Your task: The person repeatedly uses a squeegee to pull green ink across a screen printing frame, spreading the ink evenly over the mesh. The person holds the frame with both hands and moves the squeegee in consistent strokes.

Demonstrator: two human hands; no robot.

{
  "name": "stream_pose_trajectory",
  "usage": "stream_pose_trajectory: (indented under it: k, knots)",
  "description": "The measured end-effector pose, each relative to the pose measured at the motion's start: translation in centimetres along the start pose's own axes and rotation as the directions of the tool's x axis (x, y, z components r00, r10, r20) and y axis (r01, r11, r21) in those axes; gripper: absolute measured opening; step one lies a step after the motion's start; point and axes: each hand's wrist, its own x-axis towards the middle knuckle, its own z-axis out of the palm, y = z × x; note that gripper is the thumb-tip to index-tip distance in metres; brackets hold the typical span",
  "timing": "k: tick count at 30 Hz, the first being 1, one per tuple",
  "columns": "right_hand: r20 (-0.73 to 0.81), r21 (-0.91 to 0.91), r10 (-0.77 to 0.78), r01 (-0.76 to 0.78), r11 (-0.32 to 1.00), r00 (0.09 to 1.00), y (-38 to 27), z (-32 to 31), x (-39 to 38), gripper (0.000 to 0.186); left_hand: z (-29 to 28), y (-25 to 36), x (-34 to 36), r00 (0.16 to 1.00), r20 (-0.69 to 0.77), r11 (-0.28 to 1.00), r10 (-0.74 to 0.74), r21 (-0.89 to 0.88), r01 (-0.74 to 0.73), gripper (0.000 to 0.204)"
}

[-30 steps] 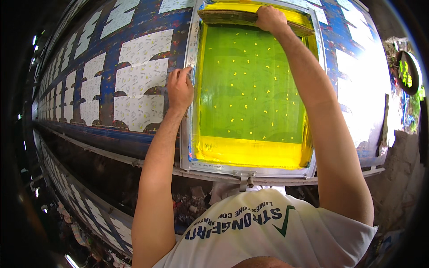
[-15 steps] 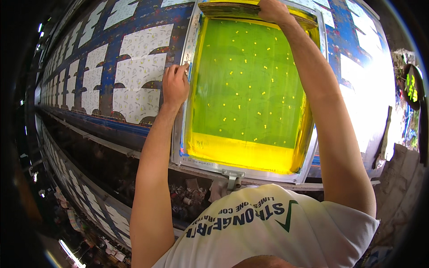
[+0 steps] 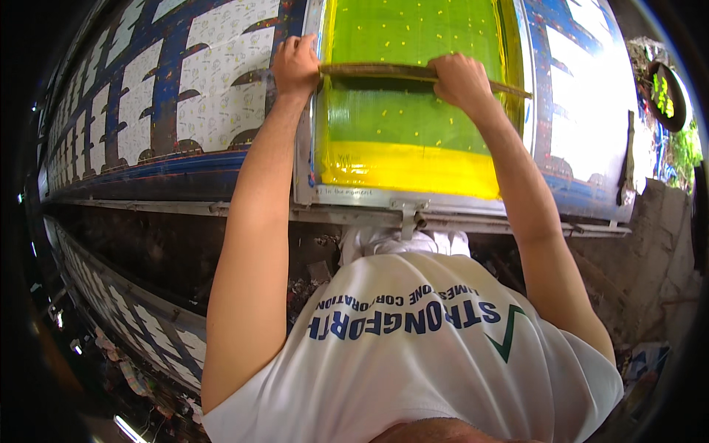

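The right hand (image 3: 461, 80) is closed over a long wooden bar (image 3: 384, 71), which lies across the green mesh (image 3: 399, 118) inside a metal frame (image 3: 304, 173). The left hand (image 3: 297, 65) is partly curled at the frame's left edge, by the bar's end; whether it also grips the bar, I cannot tell. Judging by the bar's place, this pass looks partly made: a stretch of mesh and the glossy yellow band (image 3: 413, 168) nearest the person remain below the hands. How much colour has gone through beneath does not show. Left of the left hand, flat white pieces (image 3: 225, 96) with curved cut-outs already carry small pale figures. They lie on a blue, paint-speckled table (image 3: 166, 100). The mesh looks smooth and thin, the frame hard and straight-sided, the bar narrow and stained.
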Motion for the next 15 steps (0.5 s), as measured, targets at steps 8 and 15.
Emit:
stream_pose_trajectory:
  k: [8, 15]
  knots:
    - [-0.207, 0.160, 0.083, -0.050, 0.986, 0.975, -8.4, 4.5, -17.3, 0.026, 1.4, 0.5, -0.3, 0.984, 0.080, 0.987, -0.162, 0.026, 0.160, 0.035]
    - [-0.117, 0.136, 0.095, -0.078, 0.988, 0.989, -8.1, 2.9, -16.8, 0.033, 1.6, 0.5, -0.1, 0.990, 0.047, 0.989, -0.136, -0.052, 0.139, 0.031]
